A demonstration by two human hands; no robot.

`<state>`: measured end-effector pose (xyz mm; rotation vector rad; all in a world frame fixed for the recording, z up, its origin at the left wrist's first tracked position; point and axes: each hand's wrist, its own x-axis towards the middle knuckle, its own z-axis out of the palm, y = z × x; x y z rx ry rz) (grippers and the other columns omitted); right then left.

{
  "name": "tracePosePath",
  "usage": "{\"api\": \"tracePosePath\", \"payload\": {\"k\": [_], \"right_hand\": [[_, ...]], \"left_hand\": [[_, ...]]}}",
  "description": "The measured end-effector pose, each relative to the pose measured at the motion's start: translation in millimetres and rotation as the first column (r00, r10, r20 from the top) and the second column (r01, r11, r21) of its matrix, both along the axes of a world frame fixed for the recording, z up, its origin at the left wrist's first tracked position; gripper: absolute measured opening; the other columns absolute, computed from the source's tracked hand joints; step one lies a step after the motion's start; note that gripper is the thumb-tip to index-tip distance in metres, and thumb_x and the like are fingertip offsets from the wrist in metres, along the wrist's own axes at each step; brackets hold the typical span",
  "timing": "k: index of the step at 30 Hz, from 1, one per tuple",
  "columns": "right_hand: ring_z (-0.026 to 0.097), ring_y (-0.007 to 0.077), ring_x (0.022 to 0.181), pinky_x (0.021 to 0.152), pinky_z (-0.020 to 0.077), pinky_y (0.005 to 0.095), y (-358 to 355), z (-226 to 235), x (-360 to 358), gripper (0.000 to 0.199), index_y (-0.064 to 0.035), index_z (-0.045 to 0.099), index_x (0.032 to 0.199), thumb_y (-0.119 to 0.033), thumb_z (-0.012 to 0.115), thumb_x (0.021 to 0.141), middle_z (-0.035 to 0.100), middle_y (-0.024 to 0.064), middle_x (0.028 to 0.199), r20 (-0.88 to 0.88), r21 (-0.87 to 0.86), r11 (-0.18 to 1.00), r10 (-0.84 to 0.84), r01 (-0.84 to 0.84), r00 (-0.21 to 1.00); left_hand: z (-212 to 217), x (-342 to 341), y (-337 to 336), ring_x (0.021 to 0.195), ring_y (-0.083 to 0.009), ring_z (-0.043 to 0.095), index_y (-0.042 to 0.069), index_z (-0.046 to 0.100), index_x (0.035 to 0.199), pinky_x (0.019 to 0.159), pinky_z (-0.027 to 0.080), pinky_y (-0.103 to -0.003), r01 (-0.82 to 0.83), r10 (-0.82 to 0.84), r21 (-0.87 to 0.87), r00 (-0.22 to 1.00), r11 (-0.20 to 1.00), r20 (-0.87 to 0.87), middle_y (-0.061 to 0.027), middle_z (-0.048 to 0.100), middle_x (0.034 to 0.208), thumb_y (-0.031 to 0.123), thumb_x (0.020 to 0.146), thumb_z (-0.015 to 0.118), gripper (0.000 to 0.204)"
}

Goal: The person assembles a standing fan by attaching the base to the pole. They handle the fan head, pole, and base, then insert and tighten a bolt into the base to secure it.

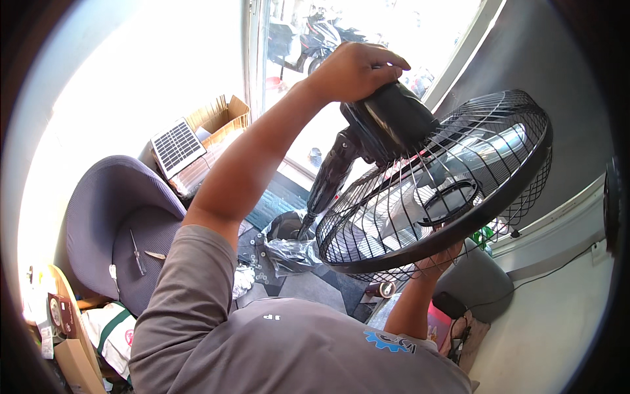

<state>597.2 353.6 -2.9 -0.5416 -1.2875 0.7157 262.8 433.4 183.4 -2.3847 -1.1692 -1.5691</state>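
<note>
A black standing fan [394,125] tilts in front of me, its round wire guard [459,231] facing down and to the right. Grey see-through blades [502,146] show inside the cage. On the end of the motor housing lies my left hand [357,71], its fingers curled closed over the edge. My right hand [449,255] is at the underside of the guard near the rim; wires and rim hide its fingers. The fan's pole [323,185] slants down to a dark base [286,225] with clear plastic wrap [289,255] beside it.
At left, a grey armchair [146,226] has a screwdriver [137,252] and a blade-like tool [155,255] on its seat. A small solar panel [177,148] leans by an open cardboard box [220,121]. Right of me are a grey bin [482,279] and a cable [550,274].
</note>
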Motion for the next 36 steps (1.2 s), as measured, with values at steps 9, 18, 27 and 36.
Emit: {"api": "tracePosePath", "payload": {"k": [9, 18, 27, 36], "right_hand": [[0.054, 0.032, 0.134, 0.115, 0.0452, 0.046, 15.0, -27.9, 19.2, 0.045, 0.0003, 0.043, 0.149, -0.014, 0.051, 0.107, 0.054, 0.0178, 0.146, 0.428, 0.031, 0.985, -0.165, 0.168, 0.889], [0.056, 0.0319, 0.129, 0.106, 0.0497, 0.0466, 2.0, -27.2, 8.7, 0.046, -0.007, 0.044, 0.151, -0.023, 0.049, 0.108, 0.054, 0.0157, 0.144, -0.205, -0.367, 0.903, 0.157, -0.225, 0.966], [0.061, 0.026, 0.117, 0.091, 0.0557, 0.0492, 18.3, -104.8, 23.3, 0.05, -0.0215, 0.043, 0.154, -0.033, 0.053, 0.107, 0.055, 0.0114, 0.144, -0.13, -0.759, 0.613, 0.19, -0.221, 0.973], [0.065, 0.0234, 0.114, 0.082, 0.0614, 0.0334, 18.1, -179.8, -21.0, 0.057, -0.0122, 0.039, 0.156, -0.017, 0.059, 0.103, 0.055, 0.0093, 0.139, -0.253, -0.767, 0.368, 0.581, -0.526, 0.774]], "left_hand": [[10.9, 5.4, 9.6, 0.096, -0.0272, 0.074, 0.017, 0.08, 0.108, 0.092, 0.056, -0.037, -0.096, 0.102, 0.069, 0.992, 0.993, -0.079, -0.0065, 0.078, 0.106, 0.033, 0.092, 0.066, 0.027], [-1.6, -17.9, 17.4, 0.094, -0.0261, 0.073, 0.004, 0.073, 0.114, 0.085, 0.059, -0.039, 0.229, -0.221, -0.028, 0.959, 0.973, 0.179, -0.0164, 0.073, 0.118, 0.022, 0.094, 0.068, 0.027], [-233.3, -27.3, -39.5, 0.12, -0.0243, 0.062, 0.011, 0.047, 0.153, 0.108, 0.048, -0.039, 0.554, -0.139, -0.52, 0.76, 0.651, 0.635, -0.0153, 0.059, 0.14, 0.02, 0.083, 0.081, 0.078], [-261.8, 32.8, -53.0, 0.111, -0.0364, 0.068, 0.008, 0.042, 0.148, 0.1, 0.052, -0.042, 0.053, 0.184, -0.425, 0.848, 0.904, 0.497, -0.0239, 0.065, 0.124, 0.019, 0.065, 0.092, 0.098]]}}
